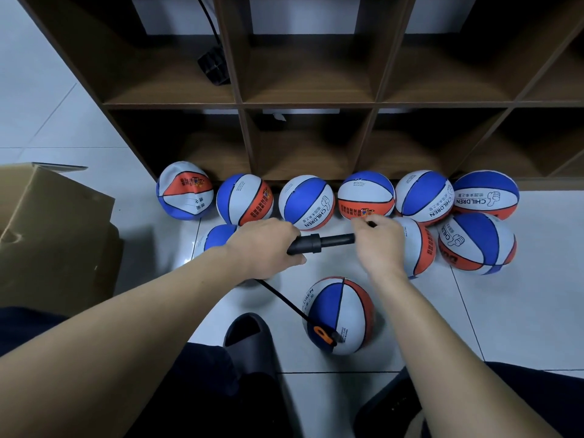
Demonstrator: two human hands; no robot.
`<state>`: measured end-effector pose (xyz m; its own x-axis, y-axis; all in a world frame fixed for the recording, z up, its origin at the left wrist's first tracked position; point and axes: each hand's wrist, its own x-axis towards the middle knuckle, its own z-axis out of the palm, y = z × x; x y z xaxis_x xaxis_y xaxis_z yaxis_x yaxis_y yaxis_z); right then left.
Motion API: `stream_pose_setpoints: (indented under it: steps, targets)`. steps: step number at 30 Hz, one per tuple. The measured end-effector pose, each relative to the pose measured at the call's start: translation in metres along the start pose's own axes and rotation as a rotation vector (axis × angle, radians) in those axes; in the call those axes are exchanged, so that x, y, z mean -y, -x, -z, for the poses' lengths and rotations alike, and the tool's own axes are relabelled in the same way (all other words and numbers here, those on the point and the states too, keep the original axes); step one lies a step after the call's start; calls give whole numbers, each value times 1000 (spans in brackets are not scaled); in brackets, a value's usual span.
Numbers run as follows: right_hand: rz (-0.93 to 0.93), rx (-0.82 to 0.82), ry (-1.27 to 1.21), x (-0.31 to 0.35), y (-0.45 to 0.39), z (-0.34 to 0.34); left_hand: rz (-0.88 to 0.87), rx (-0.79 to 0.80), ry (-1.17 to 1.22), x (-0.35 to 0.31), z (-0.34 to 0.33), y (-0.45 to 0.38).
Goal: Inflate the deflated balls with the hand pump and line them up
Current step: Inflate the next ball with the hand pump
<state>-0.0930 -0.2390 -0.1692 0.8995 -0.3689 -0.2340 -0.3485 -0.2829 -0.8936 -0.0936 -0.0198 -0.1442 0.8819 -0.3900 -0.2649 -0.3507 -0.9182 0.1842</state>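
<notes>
Beyond both grips, the left hand (265, 245) and right hand (380, 245) on the pump (319, 243), a row of six balls (306, 202) stands almost touching along the foot of the shelf unit (243, 104), leaving only slivers between them. More balls crowd just right of the right grip (475, 243) and behind the left one (218, 237); a cardboard box (53, 235) walls off the far left. Below the grips, bare floor (505, 311) lies open to the right of the near ball (339, 314), while the hose (281, 298) and a dark slipper (249, 343) cross the space left of it.
</notes>
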Motion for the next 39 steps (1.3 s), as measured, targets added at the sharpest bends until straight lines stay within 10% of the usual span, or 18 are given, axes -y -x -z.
stream_pose_setpoints:
  steps: [39]
  targets:
    - [-28, 23, 58, 0, -12, 6, 27, 31, -38, -6, -1, -4]
